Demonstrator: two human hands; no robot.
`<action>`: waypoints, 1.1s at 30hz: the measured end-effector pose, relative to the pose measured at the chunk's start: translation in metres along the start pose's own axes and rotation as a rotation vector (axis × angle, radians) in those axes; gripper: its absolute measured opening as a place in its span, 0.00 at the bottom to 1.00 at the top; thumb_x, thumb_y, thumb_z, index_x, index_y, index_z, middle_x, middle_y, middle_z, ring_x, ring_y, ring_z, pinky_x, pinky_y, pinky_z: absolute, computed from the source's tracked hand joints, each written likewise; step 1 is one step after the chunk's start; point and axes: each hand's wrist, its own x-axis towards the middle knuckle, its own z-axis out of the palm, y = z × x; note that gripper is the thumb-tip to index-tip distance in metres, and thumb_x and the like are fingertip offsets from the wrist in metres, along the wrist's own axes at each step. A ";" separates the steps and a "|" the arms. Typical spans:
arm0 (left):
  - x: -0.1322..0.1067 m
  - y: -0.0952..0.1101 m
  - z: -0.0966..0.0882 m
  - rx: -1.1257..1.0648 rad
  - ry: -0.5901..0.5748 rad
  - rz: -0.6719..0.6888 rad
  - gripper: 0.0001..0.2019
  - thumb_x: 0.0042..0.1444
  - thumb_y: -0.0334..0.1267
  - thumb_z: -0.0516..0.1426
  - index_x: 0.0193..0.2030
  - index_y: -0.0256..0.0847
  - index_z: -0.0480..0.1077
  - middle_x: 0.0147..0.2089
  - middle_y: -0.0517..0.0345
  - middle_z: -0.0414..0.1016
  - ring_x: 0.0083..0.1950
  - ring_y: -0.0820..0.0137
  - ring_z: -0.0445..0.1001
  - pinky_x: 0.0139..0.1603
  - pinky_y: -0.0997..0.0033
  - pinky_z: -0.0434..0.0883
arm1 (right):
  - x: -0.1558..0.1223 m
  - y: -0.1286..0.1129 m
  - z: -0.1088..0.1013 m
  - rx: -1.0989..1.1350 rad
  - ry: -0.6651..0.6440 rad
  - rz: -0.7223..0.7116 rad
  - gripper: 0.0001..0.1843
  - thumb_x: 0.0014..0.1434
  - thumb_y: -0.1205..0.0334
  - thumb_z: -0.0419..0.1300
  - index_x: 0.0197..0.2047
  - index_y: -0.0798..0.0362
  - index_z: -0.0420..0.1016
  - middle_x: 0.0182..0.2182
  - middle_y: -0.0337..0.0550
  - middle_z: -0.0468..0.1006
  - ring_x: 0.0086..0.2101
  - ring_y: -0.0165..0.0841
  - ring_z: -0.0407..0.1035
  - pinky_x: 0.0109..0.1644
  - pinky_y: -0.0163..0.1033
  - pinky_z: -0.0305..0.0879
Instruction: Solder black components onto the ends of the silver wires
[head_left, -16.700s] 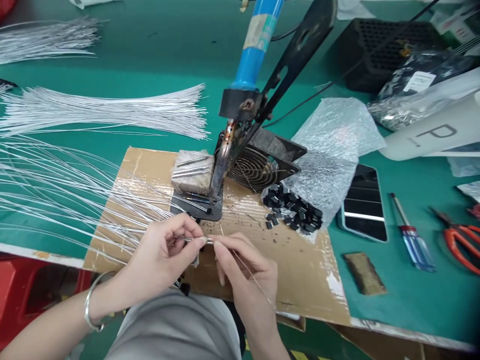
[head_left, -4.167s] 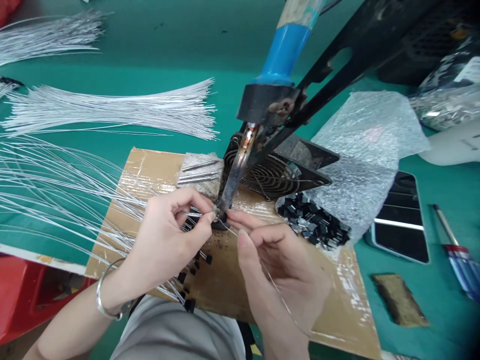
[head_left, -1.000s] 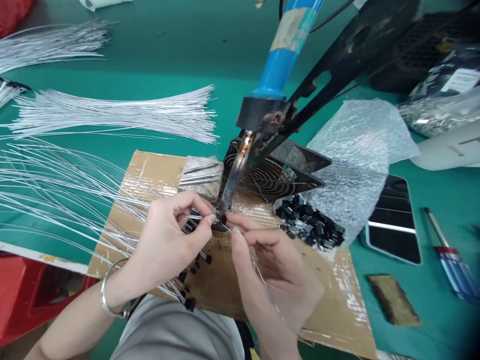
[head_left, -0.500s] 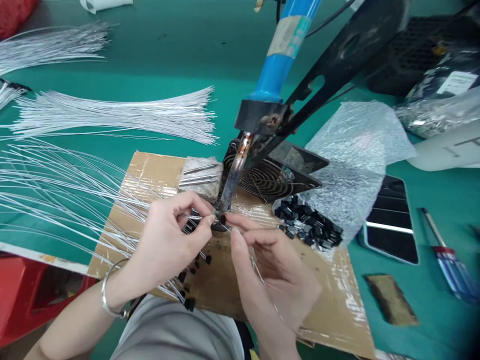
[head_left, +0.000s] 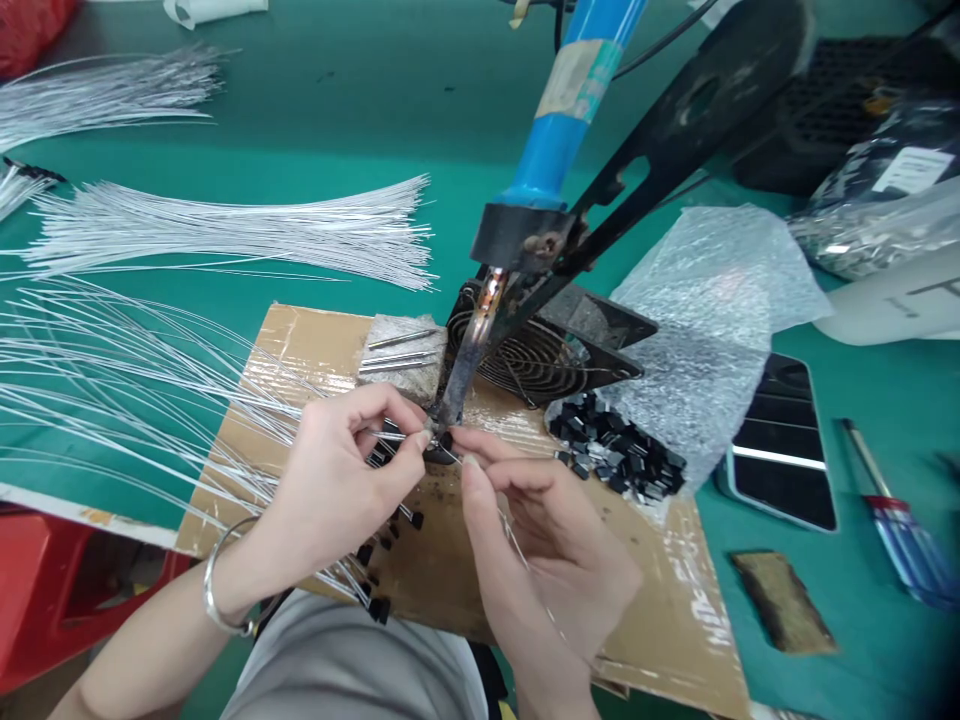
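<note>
While the left forearm slants in over the table's (head_left: 337,150) near edge, a bracelet (head_left: 217,590) round its wrist, the left hand (head_left: 352,480) bends over the cardboard sheet (head_left: 660,620), back of the hand up, thumb and index finger pinched together and the other fingers curled beneath. Between those fingertips it grips a thin silver wire (head_left: 388,436), whose end lies just below the tip of the soldering iron (head_left: 551,150); whether wire and tip touch is hidden. Opposite, the right hand (head_left: 551,560) comes up past the sheet's near edge with its palm turned inward, index finger stretched toward the left fingertips and thumb pressed below it. It grasps a fine strand (head_left: 517,550) that trails back across the palm. Loose wires (head_left: 150,380) spread under the left wrist, over the sheet's left edge. Black caps (head_left: 622,450) are heaped near its far right corner.
</note>
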 end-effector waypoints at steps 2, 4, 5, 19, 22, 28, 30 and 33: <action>-0.001 0.000 0.000 0.003 -0.002 -0.004 0.04 0.54 0.35 0.61 0.29 0.40 0.75 0.36 0.55 0.83 0.36 0.66 0.80 0.30 0.71 0.67 | 0.000 0.001 0.000 0.004 0.010 -0.007 0.09 0.66 0.63 0.67 0.33 0.50 0.75 0.45 0.48 0.89 0.44 0.39 0.85 0.48 0.42 0.80; -0.001 0.000 0.000 0.004 -0.003 -0.004 0.04 0.54 0.35 0.61 0.29 0.40 0.75 0.35 0.55 0.83 0.37 0.65 0.80 0.30 0.71 0.67 | 0.000 0.001 0.000 0.009 0.009 -0.010 0.08 0.66 0.63 0.67 0.34 0.50 0.75 0.45 0.47 0.89 0.44 0.39 0.85 0.49 0.42 0.79; -0.001 0.000 0.000 0.001 -0.003 -0.002 0.04 0.54 0.35 0.61 0.29 0.40 0.75 0.35 0.55 0.83 0.36 0.66 0.80 0.30 0.71 0.67 | 0.000 0.001 0.000 0.009 0.006 -0.010 0.08 0.66 0.64 0.67 0.34 0.50 0.75 0.45 0.47 0.89 0.44 0.38 0.85 0.50 0.42 0.79; -0.001 -0.002 0.000 -0.004 -0.003 0.021 0.04 0.55 0.33 0.61 0.29 0.40 0.75 0.36 0.55 0.83 0.35 0.67 0.79 0.28 0.71 0.65 | 0.000 -0.003 0.001 0.025 0.016 0.009 0.07 0.65 0.65 0.67 0.34 0.49 0.77 0.45 0.41 0.89 0.44 0.33 0.84 0.49 0.36 0.77; -0.001 -0.001 0.000 0.001 -0.006 0.025 0.04 0.54 0.33 0.62 0.29 0.40 0.75 0.36 0.56 0.83 0.35 0.68 0.79 0.28 0.71 0.65 | 0.000 -0.001 0.000 0.036 0.007 0.005 0.07 0.65 0.66 0.68 0.34 0.49 0.77 0.46 0.41 0.89 0.45 0.34 0.84 0.48 0.35 0.77; 0.000 -0.001 -0.001 -0.007 -0.022 0.018 0.04 0.55 0.33 0.62 0.30 0.40 0.75 0.37 0.56 0.83 0.36 0.67 0.79 0.29 0.72 0.66 | -0.001 0.004 -0.002 0.033 -0.029 -0.039 0.07 0.65 0.67 0.67 0.35 0.49 0.76 0.47 0.43 0.89 0.46 0.36 0.84 0.50 0.38 0.78; 0.000 -0.001 -0.001 -0.003 -0.021 0.012 0.03 0.55 0.33 0.61 0.30 0.40 0.75 0.37 0.55 0.83 0.36 0.67 0.79 0.29 0.72 0.66 | -0.001 0.004 -0.001 0.017 -0.009 -0.020 0.07 0.66 0.66 0.67 0.35 0.50 0.76 0.46 0.45 0.89 0.44 0.37 0.85 0.48 0.40 0.79; 0.000 0.000 0.000 -0.006 -0.026 0.000 0.03 0.54 0.32 0.62 0.30 0.40 0.74 0.37 0.55 0.83 0.37 0.67 0.79 0.29 0.72 0.67 | 0.000 0.005 -0.002 0.020 -0.008 -0.020 0.07 0.66 0.66 0.67 0.35 0.50 0.76 0.47 0.46 0.89 0.45 0.38 0.85 0.49 0.42 0.79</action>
